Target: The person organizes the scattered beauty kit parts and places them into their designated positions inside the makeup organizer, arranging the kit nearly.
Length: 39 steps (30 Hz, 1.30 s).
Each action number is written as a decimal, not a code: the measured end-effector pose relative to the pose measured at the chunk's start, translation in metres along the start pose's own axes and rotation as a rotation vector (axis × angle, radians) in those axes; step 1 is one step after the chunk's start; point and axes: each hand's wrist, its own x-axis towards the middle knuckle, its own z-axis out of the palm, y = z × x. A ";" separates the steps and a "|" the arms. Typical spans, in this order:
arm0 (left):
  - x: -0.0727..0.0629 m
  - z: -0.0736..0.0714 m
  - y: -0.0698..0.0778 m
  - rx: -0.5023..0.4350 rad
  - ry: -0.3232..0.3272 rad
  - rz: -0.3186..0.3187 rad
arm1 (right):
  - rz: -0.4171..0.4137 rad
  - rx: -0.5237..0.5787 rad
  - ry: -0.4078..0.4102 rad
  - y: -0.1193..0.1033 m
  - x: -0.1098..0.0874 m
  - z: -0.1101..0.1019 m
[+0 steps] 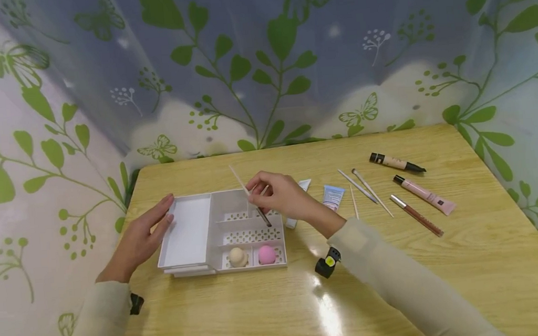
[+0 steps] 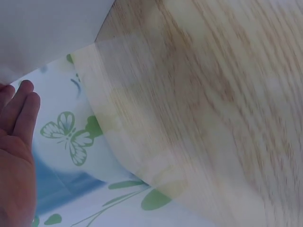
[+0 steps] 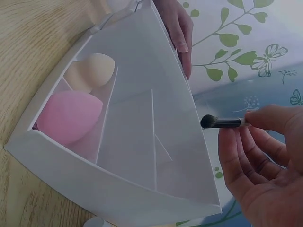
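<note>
My right hand [image 1: 280,196] pinches a makeup brush [image 1: 264,217] between thumb and fingers, its dark bristles pointing down over the compartments of a white organizer box [image 1: 186,232]. In the right wrist view the brush head [image 3: 208,121] shows close to the box's far wall. Fingers of my left hand [image 1: 139,240] are straight and rest against the box's left side. Two makeup sponges sit in the front compartments, a beige one [image 1: 237,257] and a pink one [image 1: 267,254]. The other divided sections show perforated bottoms.
Right of the box lie a blue-and-white tube [image 1: 333,197], a white tube [image 1: 304,185] partly behind my hand, and several thin brushes [image 1: 372,192]. Farther right are a black-capped beige tube [image 1: 396,163], a pink tube [image 1: 425,194] and a brown lip gloss tube [image 1: 417,216]. Patterned curtains surround the table.
</note>
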 end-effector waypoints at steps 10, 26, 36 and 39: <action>-0.012 -0.007 -0.001 0.009 -0.019 0.034 | -0.018 -0.008 -0.038 -0.004 0.005 0.011; -0.028 0.001 -0.007 0.057 0.036 0.122 | -0.006 0.084 -0.102 -0.013 0.017 0.041; -0.030 0.008 -0.007 0.063 0.088 0.131 | 0.037 0.150 -0.129 -0.023 0.027 0.063; -0.031 0.009 -0.006 0.072 0.097 0.122 | 0.058 0.169 -0.124 -0.026 0.032 0.070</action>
